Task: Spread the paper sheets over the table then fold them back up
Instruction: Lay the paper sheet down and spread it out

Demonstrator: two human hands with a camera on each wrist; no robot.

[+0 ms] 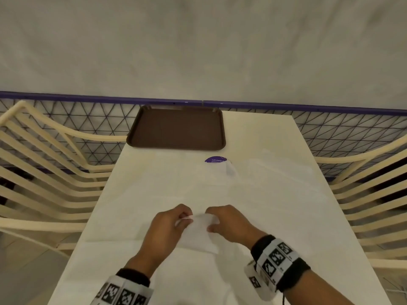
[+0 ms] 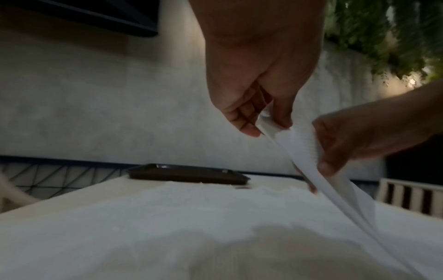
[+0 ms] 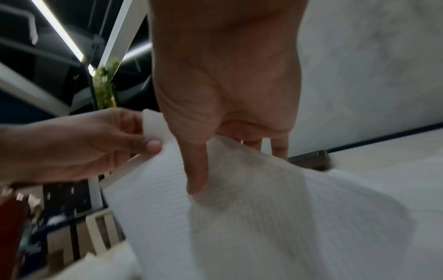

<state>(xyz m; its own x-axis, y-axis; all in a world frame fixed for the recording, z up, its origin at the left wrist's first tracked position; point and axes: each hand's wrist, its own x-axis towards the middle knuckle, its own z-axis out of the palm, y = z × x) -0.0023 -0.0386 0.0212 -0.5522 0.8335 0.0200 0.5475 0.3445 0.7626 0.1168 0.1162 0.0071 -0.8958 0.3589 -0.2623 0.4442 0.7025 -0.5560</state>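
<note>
A white paper sheet (image 1: 199, 233) is lifted off the near middle of the table (image 1: 286, 216). My left hand (image 1: 174, 221) pinches its upper left corner between thumb and fingers. My right hand (image 1: 222, 221) pinches the upper right edge, thumb in front and fingers behind. In the left wrist view the sheet (image 2: 318, 170) hangs slanted from both hands down to the table. In the right wrist view the thumb (image 3: 196, 170) presses the front of the sheet (image 3: 251, 217). Other white sheets (image 1: 176, 183) lie spread flat over the tabletop.
A brown tray (image 1: 177, 128) sits at the table's far end. A purple round sticker (image 1: 214, 160) shows under a sheet behind the hands. Cream slatted chairs (image 1: 44, 168) flank both sides, and a wire mesh fence (image 1: 88, 115) with a purple rail runs behind.
</note>
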